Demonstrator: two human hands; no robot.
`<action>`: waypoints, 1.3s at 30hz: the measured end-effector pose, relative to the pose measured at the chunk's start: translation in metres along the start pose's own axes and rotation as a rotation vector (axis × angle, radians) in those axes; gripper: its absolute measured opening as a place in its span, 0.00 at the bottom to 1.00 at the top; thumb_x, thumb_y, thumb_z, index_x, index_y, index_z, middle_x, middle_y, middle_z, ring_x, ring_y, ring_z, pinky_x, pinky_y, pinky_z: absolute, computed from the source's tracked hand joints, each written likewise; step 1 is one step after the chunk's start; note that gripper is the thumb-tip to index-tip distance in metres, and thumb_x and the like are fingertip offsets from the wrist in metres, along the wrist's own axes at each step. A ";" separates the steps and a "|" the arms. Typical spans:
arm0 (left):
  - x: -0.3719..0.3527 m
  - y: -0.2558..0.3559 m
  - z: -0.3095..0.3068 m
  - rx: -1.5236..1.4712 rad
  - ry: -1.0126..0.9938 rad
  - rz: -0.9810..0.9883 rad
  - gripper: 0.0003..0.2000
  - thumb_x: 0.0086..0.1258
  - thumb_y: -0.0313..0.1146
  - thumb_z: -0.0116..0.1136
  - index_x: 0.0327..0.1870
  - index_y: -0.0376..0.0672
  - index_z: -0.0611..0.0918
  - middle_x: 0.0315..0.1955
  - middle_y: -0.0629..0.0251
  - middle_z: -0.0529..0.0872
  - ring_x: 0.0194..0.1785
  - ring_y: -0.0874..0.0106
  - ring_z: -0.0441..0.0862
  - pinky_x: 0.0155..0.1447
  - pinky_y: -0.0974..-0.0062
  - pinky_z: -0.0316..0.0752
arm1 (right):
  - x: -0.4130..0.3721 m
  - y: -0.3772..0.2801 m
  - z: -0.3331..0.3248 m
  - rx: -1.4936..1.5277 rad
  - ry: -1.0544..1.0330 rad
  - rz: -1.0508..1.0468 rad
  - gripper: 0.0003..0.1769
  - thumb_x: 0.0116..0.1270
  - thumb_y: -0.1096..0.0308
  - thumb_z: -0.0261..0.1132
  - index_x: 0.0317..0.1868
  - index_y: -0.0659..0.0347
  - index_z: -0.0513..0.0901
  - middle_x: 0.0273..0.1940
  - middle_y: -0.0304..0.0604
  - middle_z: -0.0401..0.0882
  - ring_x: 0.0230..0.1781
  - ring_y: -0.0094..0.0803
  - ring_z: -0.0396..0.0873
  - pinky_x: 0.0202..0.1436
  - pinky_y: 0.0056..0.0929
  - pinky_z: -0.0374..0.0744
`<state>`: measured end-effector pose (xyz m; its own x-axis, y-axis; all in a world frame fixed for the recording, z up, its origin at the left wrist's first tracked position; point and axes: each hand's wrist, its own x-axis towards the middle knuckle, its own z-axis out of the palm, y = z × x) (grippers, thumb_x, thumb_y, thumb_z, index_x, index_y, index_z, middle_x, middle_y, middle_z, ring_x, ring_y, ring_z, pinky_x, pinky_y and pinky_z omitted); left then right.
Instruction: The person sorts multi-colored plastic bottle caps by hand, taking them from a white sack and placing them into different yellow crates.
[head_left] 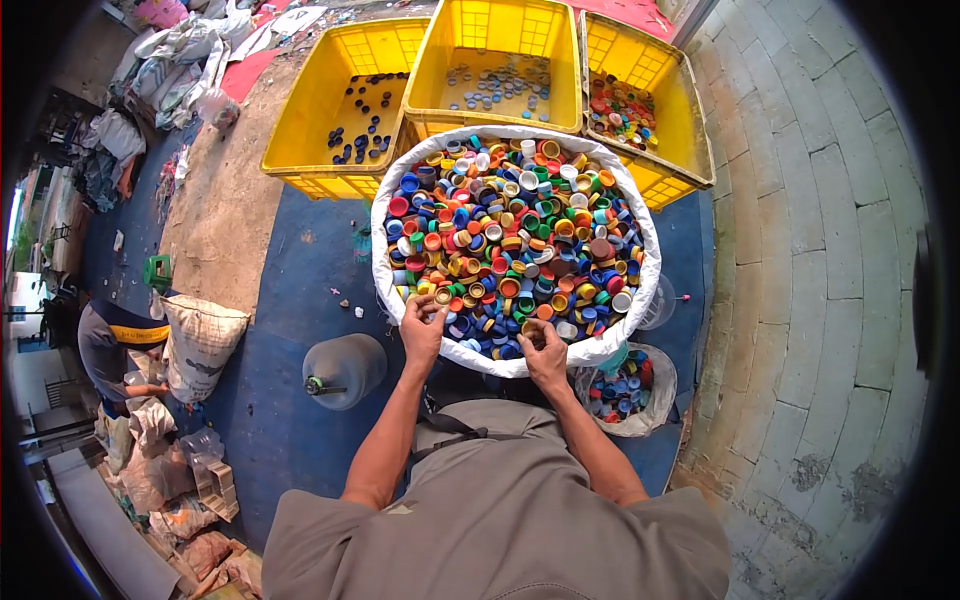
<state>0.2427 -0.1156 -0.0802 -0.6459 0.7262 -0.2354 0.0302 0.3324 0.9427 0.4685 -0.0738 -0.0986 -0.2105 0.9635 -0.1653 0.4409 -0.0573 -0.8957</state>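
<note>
A wide white sack [648,235] with a rolled rim is heaped with bottle caps [510,235] in many colours. At its near left edge my left hand [422,328] pinches a gold-yellow bottle cap [443,296] between thumb and fingertips. My right hand [545,354] is at the near rim, right of centre, with its fingers curled together over the heap. What its fingertips hold is too small and partly hidden to make out.
Behind the sack stand three yellow crates: left [285,150] with dark caps, middle [420,85] with pale blue caps, right [690,110] with red and orange ones. A clear bag [660,400] of caps, a large jug [345,370], a brick wall [810,250] and another person [105,345] flank me.
</note>
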 end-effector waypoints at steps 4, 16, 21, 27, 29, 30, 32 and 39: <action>-0.012 -0.007 0.004 0.417 0.020 0.208 0.21 0.54 0.31 0.68 0.50 0.40 0.77 0.35 0.69 0.88 0.45 0.62 0.77 0.53 0.66 0.70 | -0.003 -0.001 0.005 -0.085 -0.063 -0.180 0.18 0.58 0.73 0.69 0.49 0.66 0.78 0.32 0.43 0.82 0.31 0.27 0.81 0.36 0.25 0.78; 0.001 -0.016 0.019 0.771 0.007 0.564 0.25 0.49 0.29 0.70 0.52 0.43 0.77 0.32 0.55 0.79 0.40 0.57 0.74 0.47 0.60 0.70 | 0.009 -0.007 0.008 -0.107 -0.019 -0.244 0.17 0.58 0.74 0.68 0.49 0.65 0.79 0.31 0.44 0.82 0.30 0.29 0.81 0.33 0.27 0.78; -0.001 -0.012 0.020 0.793 0.000 0.499 0.26 0.50 0.30 0.70 0.54 0.42 0.78 0.32 0.53 0.79 0.41 0.56 0.75 0.47 0.60 0.70 | 0.003 -0.010 0.005 -0.060 -0.060 -0.187 0.17 0.57 0.75 0.68 0.47 0.65 0.78 0.31 0.46 0.81 0.30 0.35 0.82 0.36 0.31 0.78; 0.006 -0.026 0.023 0.787 0.016 0.495 0.24 0.52 0.31 0.70 0.53 0.42 0.80 0.31 0.56 0.81 0.40 0.58 0.76 0.47 0.61 0.70 | -0.001 -0.016 0.001 -0.045 -0.053 -0.175 0.16 0.57 0.75 0.67 0.47 0.65 0.78 0.30 0.46 0.81 0.29 0.33 0.82 0.33 0.30 0.78; 0.005 -0.026 0.023 0.785 0.007 0.491 0.23 0.53 0.31 0.69 0.52 0.41 0.80 0.31 0.58 0.82 0.39 0.59 0.76 0.47 0.60 0.70 | -0.002 -0.017 0.000 -0.040 -0.066 -0.155 0.16 0.57 0.75 0.67 0.47 0.66 0.78 0.30 0.46 0.81 0.29 0.34 0.82 0.34 0.31 0.78; 0.004 -0.019 0.022 0.786 0.001 0.490 0.22 0.53 0.30 0.69 0.52 0.41 0.80 0.31 0.59 0.83 0.39 0.59 0.76 0.47 0.60 0.70 | -0.001 -0.017 0.001 -0.037 -0.073 -0.146 0.16 0.57 0.75 0.67 0.47 0.66 0.78 0.30 0.46 0.81 0.30 0.34 0.82 0.35 0.31 0.78; 0.003 -0.017 0.021 0.765 0.003 0.513 0.21 0.54 0.30 0.68 0.52 0.39 0.80 0.33 0.61 0.85 0.39 0.61 0.77 0.47 0.62 0.71 | 0.001 -0.011 0.002 -0.073 -0.076 -0.166 0.16 0.56 0.76 0.67 0.47 0.66 0.78 0.31 0.47 0.81 0.31 0.36 0.81 0.37 0.33 0.78; -0.017 0.022 0.010 -0.154 -0.112 -0.132 0.20 0.62 0.30 0.67 0.53 0.33 0.77 0.42 0.60 0.87 0.42 0.72 0.83 0.49 0.78 0.75 | 0.030 -0.021 0.011 -0.325 -0.031 -0.422 0.21 0.54 0.75 0.68 0.50 0.63 0.78 0.34 0.44 0.84 0.38 0.39 0.78 0.44 0.37 0.75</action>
<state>0.2621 -0.1146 -0.0576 -0.5479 0.7474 -0.3756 -0.1716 0.3391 0.9250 0.4433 -0.0465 -0.0897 -0.4510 0.8771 0.1651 0.5588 0.4218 -0.7140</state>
